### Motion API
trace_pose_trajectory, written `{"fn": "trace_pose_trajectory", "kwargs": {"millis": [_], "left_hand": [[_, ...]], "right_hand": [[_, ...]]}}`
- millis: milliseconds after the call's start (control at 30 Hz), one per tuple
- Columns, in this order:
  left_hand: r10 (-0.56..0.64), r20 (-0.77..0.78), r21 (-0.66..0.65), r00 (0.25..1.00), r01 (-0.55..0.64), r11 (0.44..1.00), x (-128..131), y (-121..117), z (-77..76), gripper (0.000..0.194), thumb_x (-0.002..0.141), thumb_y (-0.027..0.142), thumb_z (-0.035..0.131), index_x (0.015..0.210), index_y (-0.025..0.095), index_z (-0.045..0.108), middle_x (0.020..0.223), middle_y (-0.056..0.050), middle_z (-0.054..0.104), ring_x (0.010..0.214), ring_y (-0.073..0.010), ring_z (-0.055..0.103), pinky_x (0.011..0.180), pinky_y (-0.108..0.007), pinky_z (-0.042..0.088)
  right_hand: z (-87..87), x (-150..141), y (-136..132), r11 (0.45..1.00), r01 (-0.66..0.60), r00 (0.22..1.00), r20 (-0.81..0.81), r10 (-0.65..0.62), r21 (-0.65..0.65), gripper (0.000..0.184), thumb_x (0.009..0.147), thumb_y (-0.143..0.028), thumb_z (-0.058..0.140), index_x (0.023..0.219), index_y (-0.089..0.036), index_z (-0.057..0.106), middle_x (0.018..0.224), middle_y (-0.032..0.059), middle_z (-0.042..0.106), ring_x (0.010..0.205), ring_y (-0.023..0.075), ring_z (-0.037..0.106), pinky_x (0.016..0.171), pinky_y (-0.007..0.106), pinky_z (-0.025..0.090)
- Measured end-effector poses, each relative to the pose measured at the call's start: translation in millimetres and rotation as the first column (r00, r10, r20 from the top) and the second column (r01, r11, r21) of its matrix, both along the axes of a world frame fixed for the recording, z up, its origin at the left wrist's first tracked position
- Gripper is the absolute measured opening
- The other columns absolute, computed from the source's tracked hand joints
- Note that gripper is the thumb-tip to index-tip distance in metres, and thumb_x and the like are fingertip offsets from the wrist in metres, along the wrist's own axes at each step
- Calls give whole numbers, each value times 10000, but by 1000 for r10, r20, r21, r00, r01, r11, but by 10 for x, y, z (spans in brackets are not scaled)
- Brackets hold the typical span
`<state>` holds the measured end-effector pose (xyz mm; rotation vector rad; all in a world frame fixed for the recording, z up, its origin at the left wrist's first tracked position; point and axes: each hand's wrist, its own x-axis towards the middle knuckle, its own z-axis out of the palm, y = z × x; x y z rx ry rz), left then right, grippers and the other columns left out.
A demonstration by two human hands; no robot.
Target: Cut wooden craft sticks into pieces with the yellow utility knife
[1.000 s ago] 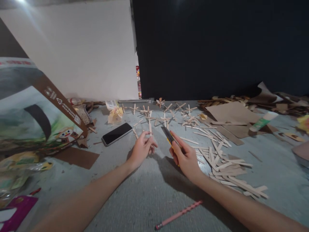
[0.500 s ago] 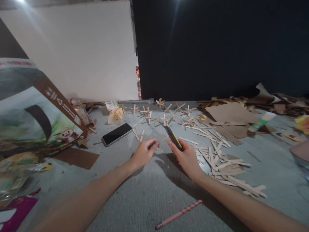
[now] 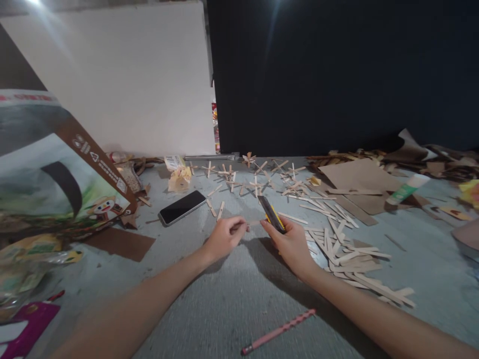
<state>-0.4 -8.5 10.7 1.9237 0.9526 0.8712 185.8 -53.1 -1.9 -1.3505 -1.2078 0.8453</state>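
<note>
L hand (image 3: pixel 223 238): closed in a pinch, one end of the thin stick (image 3: pixel 255 223) being gripped by its fingertips; placed to the right of the phone (image 3: pixel 182 208) and nearer to the wearer.
R hand (image 3: pixel 294 247): wrapped around the cutter (image 3: pixel 274 217); its thumb side is brought close to the other end of the stick, but whether that end is also pinched cannot be told.
Thin stick: held approx. level btwn both hands, to the right of the phone, a bit nearer to the wearer.
Cutter: pointed away from the wearer, tilted; how far the blade is out is not clear.
Step in hand: judged to be the handling of one stick w/ both hands, the cutter being kept ready in the palm; no cut is seen.
Next move: a firm L pinch is called for, and if the blade is to be used, the L fingertips should be kept out of its line; a slip is poss., as the stick is thin.
Short pieces (image 3: pixel 220 210): laid just right of the phone.
Crossed sticks (image 3: pixel 256 185): spread beyond the phone, to its right.
Loose sticks (image 3: pixel 350 259): heaped well right of the phone.
Pencil (image 3: pixel 279 333): left nearer to the wearer than the phone, to its right.
</note>
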Motion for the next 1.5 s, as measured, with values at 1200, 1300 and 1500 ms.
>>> {"fn": "trace_pose_trajectory", "kwargs": {"millis": [1200, 1300, 1500], "left_hand": [[-27, 90, -142, 996, 40, 989, 29, 14, -22, 282, 973, 466, 455, 863, 208, 485, 500, 83, 438, 465, -97, 416, 535, -235, 333], [-28, 84, -151, 996, 40, 988, 26, 17, -23, 268, 974, 454, 453, 868, 210, 484, 505, 85, 442, 467, -95, 414, 545, -238, 329], [-15, 118, -182, 993, 36, 983, 18, 35, -41, 282, 959, 472, 483, 868, 205, 496, 483, 93, 422, 454, -92, 396, 535, -233, 325]], "right_hand": [[-61, 6, 37, 999, -14, 993, -121, 9, -40, 424, 739, -607, 716, 745, -205, 580, 471, -97, 346, 419, 88, 285, 424, 243, 212], [-69, 6, 37, 999, -17, 992, -127, 11, -45, 426, 735, -606, 719, 772, -199, 600, 474, -96, 352, 420, 92, 300, 418, 241, 212], [-53, -3, 26, 998, -31, 995, -100, 26, -47, 439, 743, -625, 708, 762, -204, 583, 469, -98, 343, 418, 93, 305, 414, 238, 210]]}}
